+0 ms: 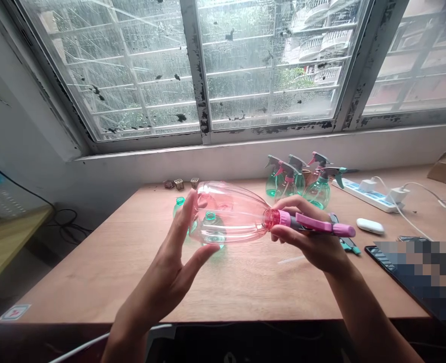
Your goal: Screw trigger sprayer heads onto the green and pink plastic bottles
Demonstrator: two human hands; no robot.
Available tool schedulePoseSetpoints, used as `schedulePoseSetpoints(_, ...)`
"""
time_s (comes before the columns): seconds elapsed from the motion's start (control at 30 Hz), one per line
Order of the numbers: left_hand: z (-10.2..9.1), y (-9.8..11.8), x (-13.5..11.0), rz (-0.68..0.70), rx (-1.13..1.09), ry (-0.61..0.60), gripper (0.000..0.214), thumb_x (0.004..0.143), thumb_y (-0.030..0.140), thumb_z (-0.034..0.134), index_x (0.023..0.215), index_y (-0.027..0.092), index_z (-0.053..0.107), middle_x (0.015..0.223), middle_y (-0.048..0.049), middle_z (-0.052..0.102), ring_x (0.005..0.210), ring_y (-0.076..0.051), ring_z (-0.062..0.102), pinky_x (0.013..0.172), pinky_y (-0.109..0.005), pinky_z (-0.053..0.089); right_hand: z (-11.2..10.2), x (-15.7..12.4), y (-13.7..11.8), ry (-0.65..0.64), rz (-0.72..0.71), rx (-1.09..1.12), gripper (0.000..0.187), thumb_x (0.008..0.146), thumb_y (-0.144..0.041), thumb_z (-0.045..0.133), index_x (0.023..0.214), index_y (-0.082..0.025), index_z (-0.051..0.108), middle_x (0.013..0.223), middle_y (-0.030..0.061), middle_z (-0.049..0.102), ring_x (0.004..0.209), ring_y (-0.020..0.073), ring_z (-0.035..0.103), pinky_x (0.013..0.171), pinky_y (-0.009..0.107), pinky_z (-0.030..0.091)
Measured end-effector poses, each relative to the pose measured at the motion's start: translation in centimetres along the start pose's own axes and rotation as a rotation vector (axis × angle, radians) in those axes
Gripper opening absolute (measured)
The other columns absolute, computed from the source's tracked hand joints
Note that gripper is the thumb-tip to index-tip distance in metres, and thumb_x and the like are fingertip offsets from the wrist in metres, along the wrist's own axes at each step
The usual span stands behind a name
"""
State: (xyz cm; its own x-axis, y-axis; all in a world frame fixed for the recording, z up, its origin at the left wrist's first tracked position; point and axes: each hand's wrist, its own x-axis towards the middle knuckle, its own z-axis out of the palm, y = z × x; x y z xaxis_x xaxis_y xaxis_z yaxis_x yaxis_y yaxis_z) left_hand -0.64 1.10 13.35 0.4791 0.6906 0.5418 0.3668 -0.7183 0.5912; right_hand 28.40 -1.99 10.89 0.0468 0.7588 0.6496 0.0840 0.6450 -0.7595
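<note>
Spanning the gap between both hands, the pink spray bottle (pixel 234 214) is held level above the table (pixel 94 262), base to the left and nozzle to the right. The left hand (pixel 173 262) is wide open at the bottle's base, fingers spread against the end and thumb underneath. The right hand (pixel 306 242) is closed around the bottle's neck and trigger head (pixel 321 227). Behind the bottle's nozzle end stands a cluster of green spray bottles (pixel 302 181); right of those lies a power strip (pixel 362 194).
</note>
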Motion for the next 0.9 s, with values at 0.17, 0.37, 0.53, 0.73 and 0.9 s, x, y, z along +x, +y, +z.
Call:
schedulePoseSetpoints(0.17,0.1,0.8,0.4,-0.110,-0.144,0.039,0.083,0.102,0.061,0.067,0.173,0.040,0.030,0.174,-0.0087,0.044,0.154,-0.041,0.051,0.132,-0.061,0.038,-0.4,-0.5,0.2,-0.053,-0.206,-0.204,0.039,0.087,-0.020,0.093,0.117,-0.030,0.070,0.097,-0.0005,0.078,0.076,0.0173,0.075,0.064,0.028,0.060)
schedulePoseSetpoints(0.37,0.2,1.7,1.2,-0.093,-0.177,0.044,0.073,0.101,0.063,0.068,0.166,0.039,0.045,0.167,-0.0065,0.052,0.147,-0.039,0.058,0.130,-0.055,0.045,-0.3,-0.4,0.1,-0.046,-0.176,-0.205,0.032,0.091,-0.018,0.088,0.114,-0.031,0.069,0.092,-0.0015,0.078,0.076,0.0196,0.076,0.060,0.028,0.058)
schedulePoseSetpoints(0.53,0.4,1.5,1.2,-0.125,-0.192,0.054,0.062,0.104,0.063,0.062,0.159,0.034,0.054,0.156,-0.0079,0.062,0.145,-0.037,0.060,0.124,-0.051,0.051,-0.3,-0.6,0.1,-0.028,-0.237,-0.296,0.041,0.088,-0.018,0.092,0.119,-0.032,0.070,0.097,-0.0009,0.078,0.076,0.0187,0.074,0.065,0.030,0.059)
schedulePoseSetpoints(0.73,0.3,1.1,1.2,-0.177,-0.179,0.064,0.059,0.106,0.065,0.057,0.155,0.031,0.059,0.152,-0.0084,0.066,0.143,-0.036,0.061,0.116,-0.047,0.058,-0.7,-0.8,0.2,-0.051,-0.272,-0.344,0.047,0.086,-0.026,0.096,0.125,-0.032,0.071,0.097,0.0018,0.080,0.078,0.0224,0.076,0.066,0.032,0.061)
schedulePoseSetpoints(0.9,-0.1,0.7,0.6,-0.092,-0.181,-0.010,0.068,0.107,0.053,0.062,0.170,0.041,0.037,0.175,-0.0051,0.044,0.158,-0.038,0.047,0.131,-0.056,0.043,-0.8,-0.3,-0.1,-0.079,-0.174,-0.281,0.034,0.086,-0.028,0.095,0.113,-0.029,0.074,0.094,0.0025,0.081,0.078,0.0220,0.077,0.065,0.032,0.061)
